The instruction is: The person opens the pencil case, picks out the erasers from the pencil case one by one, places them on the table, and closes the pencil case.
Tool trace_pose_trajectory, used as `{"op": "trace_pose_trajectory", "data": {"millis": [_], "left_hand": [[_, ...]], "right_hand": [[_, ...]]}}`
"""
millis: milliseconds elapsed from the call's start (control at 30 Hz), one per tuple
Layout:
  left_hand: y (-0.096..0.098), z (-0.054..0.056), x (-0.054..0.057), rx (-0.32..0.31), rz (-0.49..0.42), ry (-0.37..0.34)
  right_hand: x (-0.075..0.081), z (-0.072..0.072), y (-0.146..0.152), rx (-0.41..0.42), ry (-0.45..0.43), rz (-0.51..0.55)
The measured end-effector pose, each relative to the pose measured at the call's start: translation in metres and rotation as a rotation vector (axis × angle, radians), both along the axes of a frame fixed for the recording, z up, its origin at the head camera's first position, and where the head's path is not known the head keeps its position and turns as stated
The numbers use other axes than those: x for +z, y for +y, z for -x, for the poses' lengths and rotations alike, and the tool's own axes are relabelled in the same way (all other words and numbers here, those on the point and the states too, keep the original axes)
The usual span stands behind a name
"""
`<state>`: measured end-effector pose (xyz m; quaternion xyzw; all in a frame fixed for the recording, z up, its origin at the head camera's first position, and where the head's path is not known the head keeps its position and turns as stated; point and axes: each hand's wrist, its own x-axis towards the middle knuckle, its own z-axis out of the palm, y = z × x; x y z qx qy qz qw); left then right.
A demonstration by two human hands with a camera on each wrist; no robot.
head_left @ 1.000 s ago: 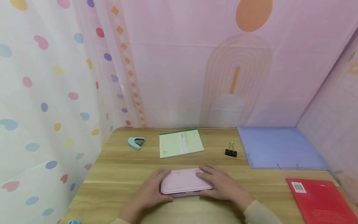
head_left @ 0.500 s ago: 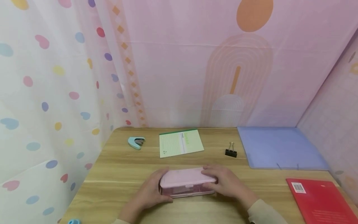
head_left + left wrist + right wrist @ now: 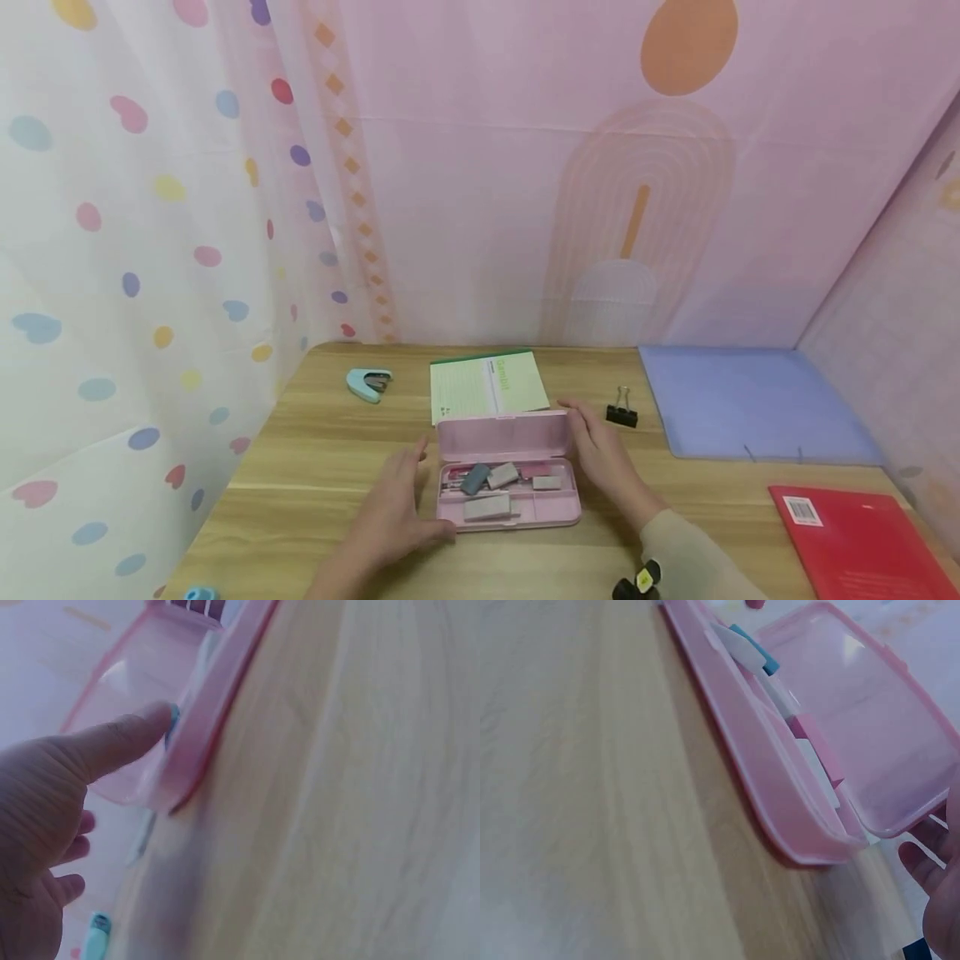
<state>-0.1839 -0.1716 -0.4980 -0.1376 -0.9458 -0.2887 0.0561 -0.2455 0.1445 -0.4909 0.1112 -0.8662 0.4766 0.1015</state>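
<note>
A pink pencil case stands on the table with its lid raised. Inside lie a dark grey-blue eraser, pale erasers and a larger pale block in the front compartment. My left hand is at the case's left end, fingers extended; in the left wrist view its thumb overlaps the case's side, and contact cannot be told. My right hand holds the lid's right edge, thumb by the edge and fingers behind it. Part of that hand lies outside the right wrist view.
Behind the case lies a green notebook, partly covered by the lid. A light-blue stapler is at the back left and a black binder clip at the right. A blue folder and a red booklet lie farther right.
The case was closed, then tilted up with its front showing; now it rests with the lid swung back and contents visible. My left hand has drawn off it; my right has moved up with the lid.
</note>
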Motion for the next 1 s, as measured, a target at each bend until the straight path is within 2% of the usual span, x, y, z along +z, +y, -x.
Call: {"op": "trace_pose_trajectory", "data": {"millis": [100,200,267,333,433,500,533,600,700,767,867,1000], "left_hand": [[0.007,-0.001,0.006,-0.066,0.097,0.085],[0.015,-0.002,0.011,-0.183,0.171,0.115],[0.020,-0.002,0.012,-0.249,0.192,0.107],[0.021,-0.002,0.012,-0.286,0.205,0.092],[0.020,-0.002,0.011,-0.310,0.207,0.077],[0.017,-0.001,0.011,-0.309,0.211,0.073],[0.016,0.000,0.011,-0.310,0.214,0.071],[0.013,0.002,0.011,-0.311,0.214,0.069],[0.011,0.005,0.010,-0.321,0.216,0.063],[0.011,0.007,0.008,-0.330,0.219,0.062],[0.013,0.008,0.005,-0.334,0.220,0.071],[0.014,0.010,0.001,-0.303,0.195,0.069]], "right_hand": [[0.001,0.004,-0.001,-0.035,-0.009,0.045],[0.000,0.002,0.000,-0.073,0.060,0.065],[0.000,-0.003,0.003,-0.090,0.182,0.039],[-0.001,-0.011,0.008,-0.076,0.366,-0.036],[-0.001,-0.024,0.017,0.050,0.634,-0.210],[-0.001,-0.031,0.020,0.176,0.693,-0.353],[-0.002,-0.034,0.020,0.239,0.670,-0.419],[-0.003,-0.038,0.019,0.322,0.559,-0.552],[-0.006,-0.039,0.016,0.377,0.388,-0.677],[-0.009,-0.039,0.013,0.394,0.320,-0.705],[-0.013,-0.039,0.011,0.395,0.274,-0.709],[-0.014,-0.037,0.009,0.379,0.213,-0.705]]}}
